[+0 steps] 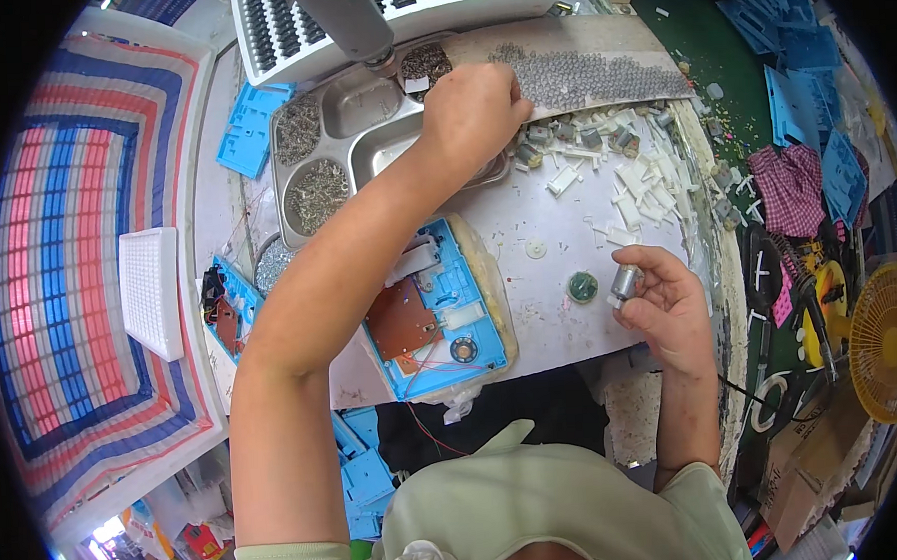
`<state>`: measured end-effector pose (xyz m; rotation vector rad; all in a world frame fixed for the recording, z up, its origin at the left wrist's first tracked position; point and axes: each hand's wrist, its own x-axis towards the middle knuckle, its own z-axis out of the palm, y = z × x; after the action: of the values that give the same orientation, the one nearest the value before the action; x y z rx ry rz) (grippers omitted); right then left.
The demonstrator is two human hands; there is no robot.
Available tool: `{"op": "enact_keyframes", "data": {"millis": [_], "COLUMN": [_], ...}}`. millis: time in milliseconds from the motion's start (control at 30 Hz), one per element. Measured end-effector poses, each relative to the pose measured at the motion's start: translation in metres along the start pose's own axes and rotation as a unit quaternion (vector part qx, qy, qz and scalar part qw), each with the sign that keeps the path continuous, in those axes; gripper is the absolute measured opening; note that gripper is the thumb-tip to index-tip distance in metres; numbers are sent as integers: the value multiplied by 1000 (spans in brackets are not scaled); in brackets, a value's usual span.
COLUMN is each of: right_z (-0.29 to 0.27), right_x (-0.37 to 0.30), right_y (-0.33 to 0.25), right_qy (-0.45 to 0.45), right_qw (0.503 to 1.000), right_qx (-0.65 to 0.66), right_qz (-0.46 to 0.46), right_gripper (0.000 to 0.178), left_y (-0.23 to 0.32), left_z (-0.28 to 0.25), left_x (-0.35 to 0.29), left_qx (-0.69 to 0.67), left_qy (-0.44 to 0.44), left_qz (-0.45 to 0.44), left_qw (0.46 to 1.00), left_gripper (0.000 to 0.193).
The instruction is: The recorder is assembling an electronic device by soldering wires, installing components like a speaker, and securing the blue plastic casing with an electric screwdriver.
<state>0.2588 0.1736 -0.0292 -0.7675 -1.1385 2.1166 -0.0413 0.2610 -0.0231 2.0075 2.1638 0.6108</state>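
Note:
My right hand [668, 305] pinches a small silver motor [625, 281] with a white plastic piece at its lower end. It is held above the right side of the white table. My left hand [473, 114] is stretched far forward, over the near edge of a board [598, 43] strewn with small grey parts. Its fingers are curled closed, and whatever they may hold is hidden. Below my left forearm lies a blue plastic housing [473, 324] with a brown circuit board [402, 322], thin red wires and a round speaker [464, 349].
A metal tray [337, 137] with screws and small parts in its compartments stands far left of centre. White plastic pieces [645, 186] and several small motors lie to the right. A grey cylindrical tool [342, 19] hangs above the tray. A round green item [582, 287] sits beside my right hand.

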Motion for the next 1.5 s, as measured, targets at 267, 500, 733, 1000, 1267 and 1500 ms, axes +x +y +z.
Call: {"op": "enact_keyframes", "data": {"millis": [267,500,733,1000,1267,1500], "right_z": [-3,2,7,21,68,88], "right_x": [-6,6,19,33,4,9], "right_y": [-3,-7,-7,-15,2,28], "right_qy": [42,61,-27,-76,-74,-138], "right_qw": [995,904,812,764,970,971], "right_qx": [-87,-420,-582,-640,-220,-75], "right_qz": [-18,-57,-34,-27,66,179], "right_gripper": [52,42,36,36,51,52], "left_y": [-12,11,46,39,50,46], "left_z": [20,-2,-79,-64,-49,-47], "left_x": [6,-29,-150,-250,-273,-279], "left_qx": [17,55,-285,-450,-462,-497], "left_qy": [79,153,-10,-23,-6,18], "left_qz": [47,188,60,-28,-121,-135], "left_qw": [996,969,957,892,879,857], "left_gripper": [19,2,13,17,28,39]}}
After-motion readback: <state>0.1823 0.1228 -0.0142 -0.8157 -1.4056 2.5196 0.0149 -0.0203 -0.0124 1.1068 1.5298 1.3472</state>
